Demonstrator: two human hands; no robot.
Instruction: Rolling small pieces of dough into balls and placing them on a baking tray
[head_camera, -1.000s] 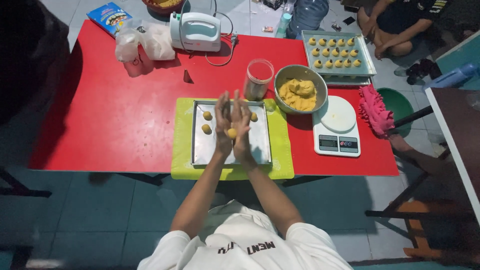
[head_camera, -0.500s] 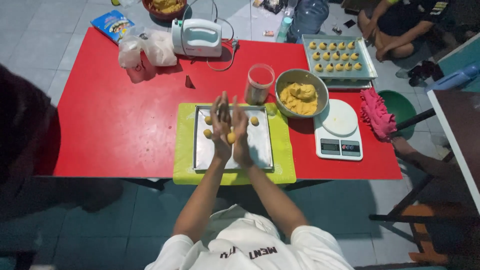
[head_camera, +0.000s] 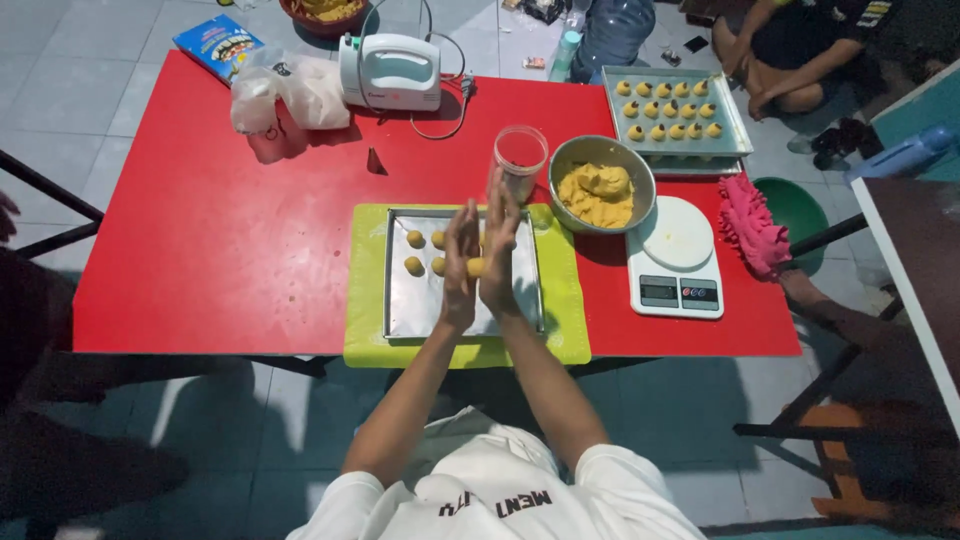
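Tray (head_camera: 420, 310) lies on mat (head_camera: 560, 330) at table (head_camera: 220, 260) near edge, centre. Four dough balls (head_camera: 414, 239) sit in tray's far-left corner. Bowl (head_camera: 640, 165) of dough stands behind-right of tray; jar (head_camera: 521, 158) just left of bowl. Scale (head_camera: 676, 258) right of mat. Second tray (head_camera: 735, 125) behind bowl. Mixer (head_camera: 391, 72) and bags (head_camera: 290, 95) at far edge, left of centre.

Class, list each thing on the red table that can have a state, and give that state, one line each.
Dough ball: pressed between left hand and right hand.
Near tray: few balls, mostly bare.
Far tray: rows of balls.
Bowl: holds dough.
Jar: open.
Scale: nothing on it.
Mixer: lying idle.
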